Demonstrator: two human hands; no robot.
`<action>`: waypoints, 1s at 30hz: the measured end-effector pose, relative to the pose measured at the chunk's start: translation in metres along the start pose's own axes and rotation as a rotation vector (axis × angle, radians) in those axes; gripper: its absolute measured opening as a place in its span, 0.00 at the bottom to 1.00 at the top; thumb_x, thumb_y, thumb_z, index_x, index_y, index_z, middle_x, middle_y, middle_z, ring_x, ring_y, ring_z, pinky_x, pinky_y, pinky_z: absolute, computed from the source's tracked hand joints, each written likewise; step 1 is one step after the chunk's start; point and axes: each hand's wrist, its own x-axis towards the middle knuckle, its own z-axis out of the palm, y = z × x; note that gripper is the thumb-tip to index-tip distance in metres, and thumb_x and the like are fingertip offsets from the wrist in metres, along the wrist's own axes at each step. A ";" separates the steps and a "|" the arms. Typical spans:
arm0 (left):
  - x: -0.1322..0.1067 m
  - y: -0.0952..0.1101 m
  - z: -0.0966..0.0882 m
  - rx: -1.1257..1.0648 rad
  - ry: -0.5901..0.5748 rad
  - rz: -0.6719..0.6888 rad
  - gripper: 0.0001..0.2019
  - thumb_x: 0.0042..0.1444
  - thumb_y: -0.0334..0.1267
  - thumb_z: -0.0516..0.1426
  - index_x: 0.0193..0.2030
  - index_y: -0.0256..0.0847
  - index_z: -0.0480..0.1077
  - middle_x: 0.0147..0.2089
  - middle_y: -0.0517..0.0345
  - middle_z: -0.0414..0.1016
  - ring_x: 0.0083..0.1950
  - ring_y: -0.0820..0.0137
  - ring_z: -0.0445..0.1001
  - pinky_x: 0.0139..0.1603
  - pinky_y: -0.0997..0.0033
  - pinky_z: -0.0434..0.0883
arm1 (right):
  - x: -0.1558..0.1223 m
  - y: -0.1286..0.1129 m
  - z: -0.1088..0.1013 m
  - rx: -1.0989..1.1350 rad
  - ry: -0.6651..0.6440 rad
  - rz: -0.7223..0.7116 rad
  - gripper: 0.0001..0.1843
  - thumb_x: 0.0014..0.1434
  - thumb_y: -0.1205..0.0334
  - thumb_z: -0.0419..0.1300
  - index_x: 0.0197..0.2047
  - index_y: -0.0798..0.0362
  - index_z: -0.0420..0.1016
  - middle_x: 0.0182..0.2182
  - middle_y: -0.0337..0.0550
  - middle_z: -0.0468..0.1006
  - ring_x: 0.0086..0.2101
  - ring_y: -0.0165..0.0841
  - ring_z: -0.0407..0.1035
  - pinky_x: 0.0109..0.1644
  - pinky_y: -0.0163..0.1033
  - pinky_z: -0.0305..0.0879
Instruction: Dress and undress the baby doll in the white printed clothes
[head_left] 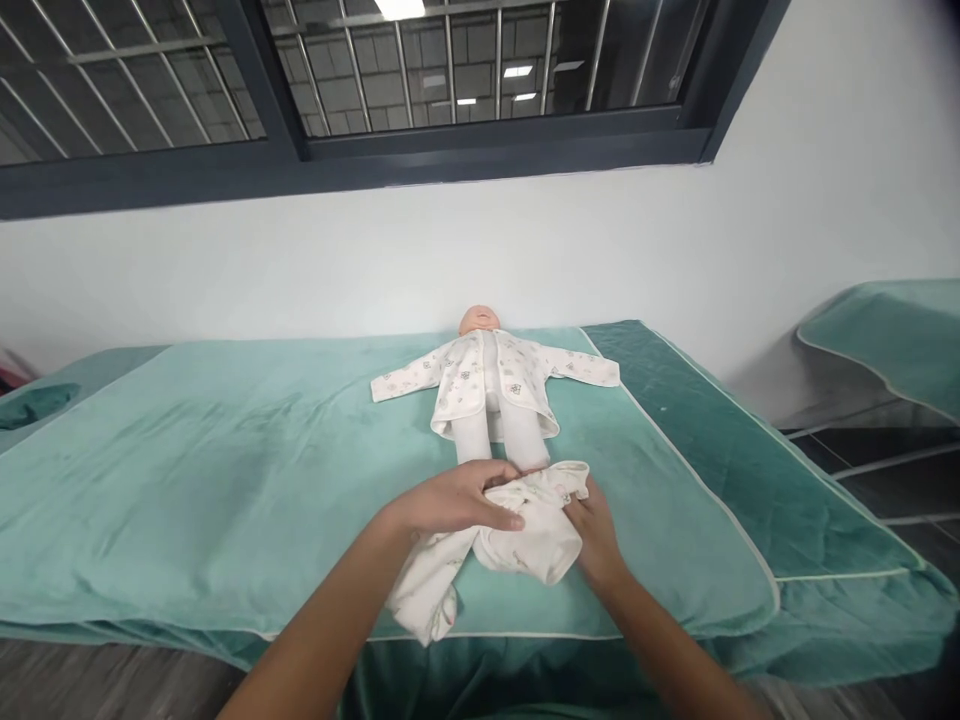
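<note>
A baby doll [480,318] lies on its back, its arms spread to both sides. It wears a white printed jacket [461,375], unfastened at the front, and its pale legs [472,438] point towards me. Around the foot end of the legs are small white printed trousers [536,540], bunched up. My left hand [454,500] grips them from the left, thumb on top of the cloth. From the right, my right hand [596,530] holds the bunched leg, its fingers partly hidden in the fabric. The other trouser leg [424,595] hangs down on the left. The doll's feet are hidden.
The doll rests on a light green blanket [225,480] with pale piping, over a darker green bed cover [720,440]. Behind is a white wall [337,260] under a dark-framed, barred window [495,155]. Another green-covered surface [892,335] stands at the right.
</note>
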 end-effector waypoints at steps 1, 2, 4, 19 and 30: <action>0.002 -0.001 -0.002 -0.016 0.008 0.022 0.19 0.48 0.47 0.64 0.45 0.41 0.71 0.47 0.55 0.72 0.47 0.65 0.71 0.45 0.68 0.66 | 0.005 -0.001 0.002 0.000 0.012 -0.004 0.12 0.55 0.51 0.60 0.36 0.50 0.72 0.35 0.44 0.79 0.35 0.39 0.69 0.39 0.41 0.65; 0.005 -0.003 -0.003 -0.027 0.025 0.040 0.19 0.49 0.46 0.64 0.46 0.41 0.71 0.48 0.55 0.72 0.48 0.64 0.71 0.47 0.67 0.67 | 0.009 -0.002 0.004 -0.001 0.027 -0.001 0.11 0.54 0.51 0.60 0.35 0.50 0.71 0.35 0.44 0.78 0.35 0.39 0.68 0.39 0.41 0.65; 0.012 -0.005 -0.005 -0.019 0.075 0.056 0.18 0.51 0.46 0.62 0.46 0.41 0.71 0.48 0.54 0.72 0.49 0.63 0.71 0.47 0.67 0.67 | 0.019 -0.004 0.008 0.005 0.072 0.001 0.10 0.53 0.52 0.60 0.35 0.49 0.69 0.35 0.44 0.77 0.36 0.39 0.68 0.40 0.41 0.64; 0.060 -0.011 -0.026 -0.080 0.561 0.226 0.12 0.50 0.38 0.60 0.42 0.39 0.71 0.44 0.56 0.74 0.47 0.65 0.71 0.50 0.67 0.66 | 0.085 -0.015 0.011 -0.036 0.078 -0.151 0.09 0.52 0.57 0.56 0.36 0.49 0.69 0.39 0.42 0.77 0.41 0.39 0.68 0.47 0.41 0.63; 0.048 -0.020 -0.037 -0.490 0.345 0.092 0.18 0.44 0.41 0.67 0.40 0.39 0.70 0.36 0.60 0.70 0.34 0.73 0.69 0.36 0.73 0.64 | 0.114 -0.040 -0.013 -0.329 -0.294 -0.364 0.16 0.47 0.66 0.61 0.42 0.49 0.73 0.43 0.41 0.74 0.45 0.39 0.67 0.52 0.43 0.62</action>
